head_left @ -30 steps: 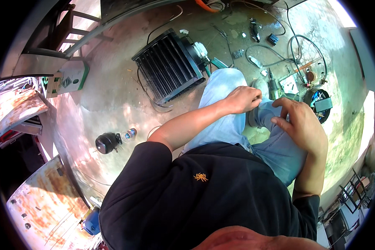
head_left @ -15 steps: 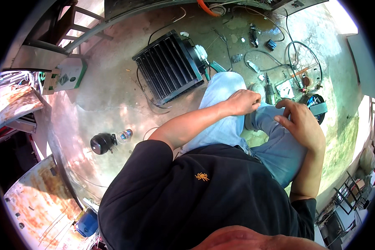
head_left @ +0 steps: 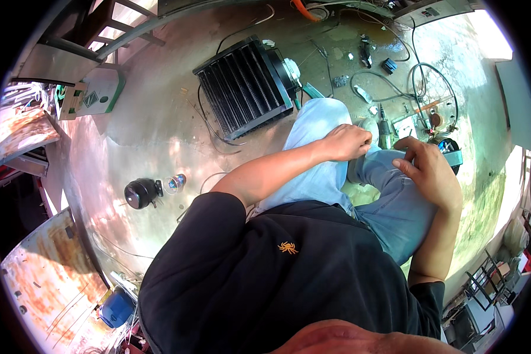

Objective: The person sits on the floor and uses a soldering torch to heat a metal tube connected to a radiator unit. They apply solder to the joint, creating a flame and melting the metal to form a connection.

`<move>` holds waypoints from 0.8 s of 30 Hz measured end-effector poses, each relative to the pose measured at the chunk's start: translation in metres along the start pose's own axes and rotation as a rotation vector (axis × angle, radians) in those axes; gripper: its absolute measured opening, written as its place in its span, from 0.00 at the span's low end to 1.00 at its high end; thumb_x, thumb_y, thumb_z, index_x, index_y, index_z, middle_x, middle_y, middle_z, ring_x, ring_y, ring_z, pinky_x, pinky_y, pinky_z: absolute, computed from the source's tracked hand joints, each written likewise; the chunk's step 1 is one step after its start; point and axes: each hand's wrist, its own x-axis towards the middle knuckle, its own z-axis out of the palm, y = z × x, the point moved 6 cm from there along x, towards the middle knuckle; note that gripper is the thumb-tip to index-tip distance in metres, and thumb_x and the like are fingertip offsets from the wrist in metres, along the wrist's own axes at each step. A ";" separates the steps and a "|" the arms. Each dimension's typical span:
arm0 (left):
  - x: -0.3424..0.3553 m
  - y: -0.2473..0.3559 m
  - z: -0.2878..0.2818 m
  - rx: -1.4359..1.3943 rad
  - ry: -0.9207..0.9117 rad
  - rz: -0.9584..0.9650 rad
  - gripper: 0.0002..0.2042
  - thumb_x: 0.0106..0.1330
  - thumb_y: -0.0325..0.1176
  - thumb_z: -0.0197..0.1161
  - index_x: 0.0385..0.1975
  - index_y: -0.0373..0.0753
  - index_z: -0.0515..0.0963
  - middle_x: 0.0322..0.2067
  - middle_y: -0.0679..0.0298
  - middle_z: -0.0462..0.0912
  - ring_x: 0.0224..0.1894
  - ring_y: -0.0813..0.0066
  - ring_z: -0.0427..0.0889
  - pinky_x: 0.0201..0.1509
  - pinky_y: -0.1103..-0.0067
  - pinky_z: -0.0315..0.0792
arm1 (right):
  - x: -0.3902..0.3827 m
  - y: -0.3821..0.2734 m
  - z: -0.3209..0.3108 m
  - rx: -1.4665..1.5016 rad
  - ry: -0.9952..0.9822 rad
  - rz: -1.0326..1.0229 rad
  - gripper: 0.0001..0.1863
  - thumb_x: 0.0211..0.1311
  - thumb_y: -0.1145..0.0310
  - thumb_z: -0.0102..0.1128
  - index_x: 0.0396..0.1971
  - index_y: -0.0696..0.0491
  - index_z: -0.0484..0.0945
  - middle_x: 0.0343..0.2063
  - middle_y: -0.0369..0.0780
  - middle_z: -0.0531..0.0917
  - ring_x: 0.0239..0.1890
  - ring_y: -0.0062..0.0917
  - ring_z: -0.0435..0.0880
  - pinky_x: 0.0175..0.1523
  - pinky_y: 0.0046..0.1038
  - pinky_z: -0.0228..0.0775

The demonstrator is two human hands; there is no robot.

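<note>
My left hand (head_left: 348,142) is closed over my bent knee and lower leg, its knuckles up. Whatever its fingers hold, if anything, is hidden. To its right, above my other thigh, my right hand (head_left: 429,171) hangs with loosely curved fingers, and a gap shows between thumb and forefinger. Nothing shows in that gap. Just beyond the hands stands a dark torch-like tool with a green lower part (head_left: 384,128). Close by the right hand is a round black container (head_left: 448,146) with a teal piece at its side. A black finned condenser unit (head_left: 242,88) lies farther left.
On the floor at left sit a black compressor (head_left: 141,193) and a small clear jar (head_left: 174,183). A looped dark hose (head_left: 436,68), scraps and a blue-black block (head_left: 389,65) lie at far right. A rusty panel (head_left: 53,283) and a blue tank (head_left: 117,308) stand lower left.
The view has shifted slightly, so the floor items sit a little differently in the picture. Both hands keep nearly the same pose, the right one's thumb and fingers moving only slightly.
</note>
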 end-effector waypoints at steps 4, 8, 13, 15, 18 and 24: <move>0.001 -0.002 -0.003 -0.023 0.030 -0.005 0.10 0.66 0.37 0.60 0.37 0.37 0.81 0.35 0.54 0.86 0.42 0.51 0.85 0.49 0.60 0.77 | 0.004 0.004 0.000 -0.074 0.073 -0.035 0.18 0.63 0.64 0.69 0.49 0.57 0.80 0.27 0.46 0.82 0.34 0.39 0.81 0.44 0.39 0.70; -0.001 -0.006 -0.003 -0.051 0.047 -0.003 0.10 0.66 0.38 0.61 0.37 0.38 0.81 0.35 0.53 0.86 0.42 0.50 0.85 0.49 0.59 0.77 | 0.007 0.007 0.003 -0.096 0.063 -0.006 0.18 0.64 0.62 0.69 0.50 0.54 0.81 0.28 0.42 0.80 0.33 0.36 0.77 0.44 0.37 0.70; -0.001 -0.006 -0.003 -0.083 0.087 0.021 0.11 0.66 0.39 0.62 0.38 0.38 0.81 0.34 0.52 0.86 0.42 0.48 0.85 0.49 0.58 0.77 | 0.010 0.009 0.007 -0.090 0.083 0.001 0.17 0.62 0.66 0.70 0.49 0.54 0.81 0.27 0.40 0.79 0.29 0.31 0.74 0.40 0.34 0.68; -0.002 -0.007 -0.003 -0.082 0.084 0.016 0.11 0.67 0.39 0.62 0.38 0.37 0.81 0.34 0.52 0.86 0.42 0.48 0.86 0.49 0.58 0.77 | 0.012 0.009 0.007 -0.062 0.077 -0.015 0.17 0.61 0.68 0.71 0.49 0.55 0.81 0.26 0.39 0.79 0.27 0.29 0.73 0.38 0.33 0.67; -0.001 -0.007 -0.002 -0.095 0.061 0.019 0.11 0.67 0.39 0.62 0.38 0.38 0.81 0.34 0.52 0.86 0.42 0.48 0.86 0.49 0.58 0.77 | 0.011 0.011 0.008 -0.083 0.086 -0.092 0.16 0.60 0.76 0.67 0.49 0.56 0.79 0.23 0.37 0.75 0.24 0.22 0.72 0.32 0.29 0.64; 0.005 -0.005 -0.002 -0.107 0.047 0.055 0.11 0.68 0.39 0.61 0.39 0.37 0.81 0.35 0.52 0.86 0.42 0.50 0.86 0.49 0.59 0.77 | 0.005 0.006 0.006 0.007 0.094 -0.040 0.17 0.57 0.75 0.70 0.47 0.56 0.80 0.24 0.41 0.79 0.27 0.31 0.76 0.36 0.34 0.68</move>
